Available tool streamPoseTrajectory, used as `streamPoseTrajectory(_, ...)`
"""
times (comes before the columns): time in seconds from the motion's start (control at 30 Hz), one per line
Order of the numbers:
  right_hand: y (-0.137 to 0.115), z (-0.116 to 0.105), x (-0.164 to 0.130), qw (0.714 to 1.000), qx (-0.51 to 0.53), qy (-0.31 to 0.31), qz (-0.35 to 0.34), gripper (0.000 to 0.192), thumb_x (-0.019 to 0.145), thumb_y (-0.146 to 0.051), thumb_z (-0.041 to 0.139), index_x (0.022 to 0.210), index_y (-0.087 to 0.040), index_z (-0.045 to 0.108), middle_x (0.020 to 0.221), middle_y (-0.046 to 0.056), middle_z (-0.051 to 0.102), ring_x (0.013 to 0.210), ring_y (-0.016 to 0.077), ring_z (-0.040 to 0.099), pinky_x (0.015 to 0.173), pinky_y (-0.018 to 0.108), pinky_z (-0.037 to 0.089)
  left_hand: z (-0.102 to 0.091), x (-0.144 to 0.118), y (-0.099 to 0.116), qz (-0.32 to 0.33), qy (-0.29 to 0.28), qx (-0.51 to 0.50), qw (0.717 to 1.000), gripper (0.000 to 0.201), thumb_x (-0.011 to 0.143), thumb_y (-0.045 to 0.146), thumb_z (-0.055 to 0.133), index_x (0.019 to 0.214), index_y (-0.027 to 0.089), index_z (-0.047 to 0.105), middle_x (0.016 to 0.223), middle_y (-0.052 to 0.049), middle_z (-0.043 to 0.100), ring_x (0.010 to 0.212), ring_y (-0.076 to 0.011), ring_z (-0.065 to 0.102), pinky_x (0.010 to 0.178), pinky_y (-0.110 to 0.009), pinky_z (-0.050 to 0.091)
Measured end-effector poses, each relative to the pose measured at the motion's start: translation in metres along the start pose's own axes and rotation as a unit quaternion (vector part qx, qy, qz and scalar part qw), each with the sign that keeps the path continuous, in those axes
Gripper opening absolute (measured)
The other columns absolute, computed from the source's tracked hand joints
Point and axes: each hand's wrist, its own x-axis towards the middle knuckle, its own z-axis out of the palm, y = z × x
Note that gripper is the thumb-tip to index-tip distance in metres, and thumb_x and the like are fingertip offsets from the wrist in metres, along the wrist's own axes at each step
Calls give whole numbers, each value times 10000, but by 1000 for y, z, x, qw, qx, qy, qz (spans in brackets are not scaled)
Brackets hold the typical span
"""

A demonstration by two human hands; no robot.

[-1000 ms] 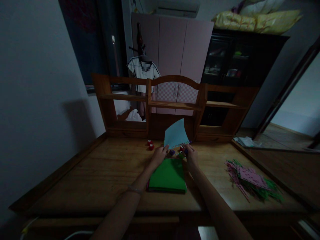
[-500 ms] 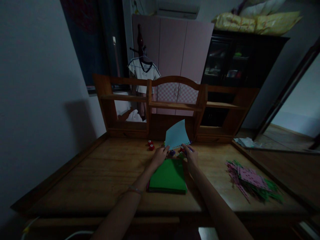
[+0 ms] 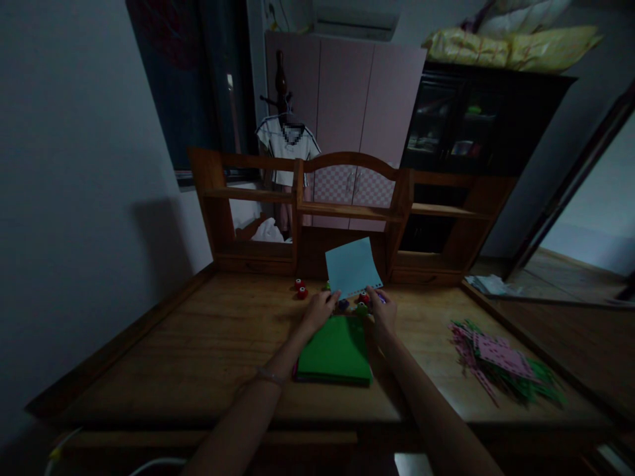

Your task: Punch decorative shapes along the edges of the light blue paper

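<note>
A sheet of light blue paper (image 3: 352,264) stands tilted above the desk, with a row of small cut-outs along its lower edge. My left hand (image 3: 321,311) pinches its lower left corner. At the lower right corner is my right hand (image 3: 383,312), its fingers closed round a small purple object (image 3: 381,297), probably a craft punch, at the paper's edge. Below the sheet sit another small purple punch (image 3: 343,305), a red one (image 3: 364,298) and a green one (image 3: 362,309). Between my forearms lies a stack of green paper (image 3: 335,350).
Two small red punches (image 3: 301,292) sit left of my left hand. At the right of the wooden desk (image 3: 208,344) lies a pile of pink and green cut paper (image 3: 501,354). A wooden shelf unit (image 3: 347,210) rises along the back edge.
The blue sheet has turned slightly and faces me flatter, its upper left corner further left. Both hands keep their hold, and the view has shifted a little.
</note>
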Motion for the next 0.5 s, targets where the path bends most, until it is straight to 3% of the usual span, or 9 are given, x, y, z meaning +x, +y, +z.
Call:
streamPoseTrajectory(0.33, -6, 0, -3, 1000, -5, 11, -29, 378, 621, -495, 703, 728, -141, 623, 600, 21, 594, 509, 133, 546, 460, 221, 427, -1, -2, 7, -6, -6, -27, 1000, 483, 832, 538, 403, 633, 134, 577, 588, -35, 576, 582, -152, 515, 543, -241, 320)
streamPoseTrajectory(0.5, -6, -2, -3, 999, -9, 14, -31, 381, 659, -521, 658, 715, -147, 612, 592, 11, 582, 497, 127, 523, 459, 222, 403, -4, -5, 12, 6, -52, -54, 997, 465, 824, 518, 415, 629, 130, 582, 589, -23, 569, 585, -145, 509, 549, -235, 339)
